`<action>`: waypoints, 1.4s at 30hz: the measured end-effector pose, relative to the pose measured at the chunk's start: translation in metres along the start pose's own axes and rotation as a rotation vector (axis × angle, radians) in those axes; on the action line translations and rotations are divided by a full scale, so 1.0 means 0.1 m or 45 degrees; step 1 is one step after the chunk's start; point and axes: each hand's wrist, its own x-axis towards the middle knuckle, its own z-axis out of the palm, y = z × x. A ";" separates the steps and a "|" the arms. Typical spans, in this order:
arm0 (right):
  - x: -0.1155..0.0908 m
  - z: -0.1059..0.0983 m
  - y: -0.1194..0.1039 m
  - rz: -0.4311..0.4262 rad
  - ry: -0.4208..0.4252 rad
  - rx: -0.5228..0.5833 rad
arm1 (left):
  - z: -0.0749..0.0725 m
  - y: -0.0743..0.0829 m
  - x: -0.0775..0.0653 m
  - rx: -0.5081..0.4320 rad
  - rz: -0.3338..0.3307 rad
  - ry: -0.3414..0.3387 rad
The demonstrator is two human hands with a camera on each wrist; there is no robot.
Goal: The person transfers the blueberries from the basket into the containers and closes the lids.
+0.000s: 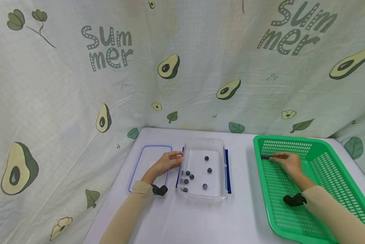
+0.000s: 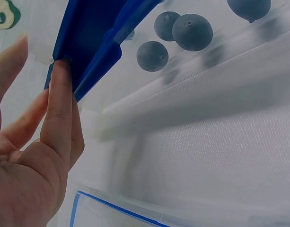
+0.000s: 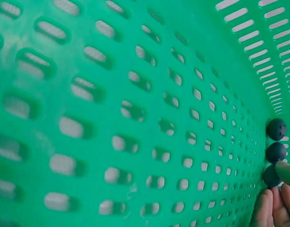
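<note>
A clear plastic box holds several blueberries, loose on its floor. My left hand is at the box's left side, and its fingers, mostly straight, touch the blue side latch. Inside the green basket, my right hand reaches to the far left corner. In the right wrist view three blueberries sit in a row against the basket wall; the right thumb and fingers pinch the nearest blueberry. Most of the right hand lies outside that view.
A clear lid with a blue rim lies left of the box, partly behind the left forearm. Another blue latch sticks out on the box's right side. A patterned cloth hangs behind the white table.
</note>
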 end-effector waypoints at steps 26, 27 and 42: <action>0.02 -0.19 -0.07 0.029 -0.017 0.028 | -0.04 0.00 0.03 0.023 -0.001 -0.020; 0.01 -0.20 -0.08 0.031 -0.020 0.027 | -0.04 0.00 0.03 0.017 0.000 -0.021; -0.12 -0.23 -0.45 0.022 -0.069 0.098 | -0.02 0.00 0.01 -0.047 -0.004 -0.010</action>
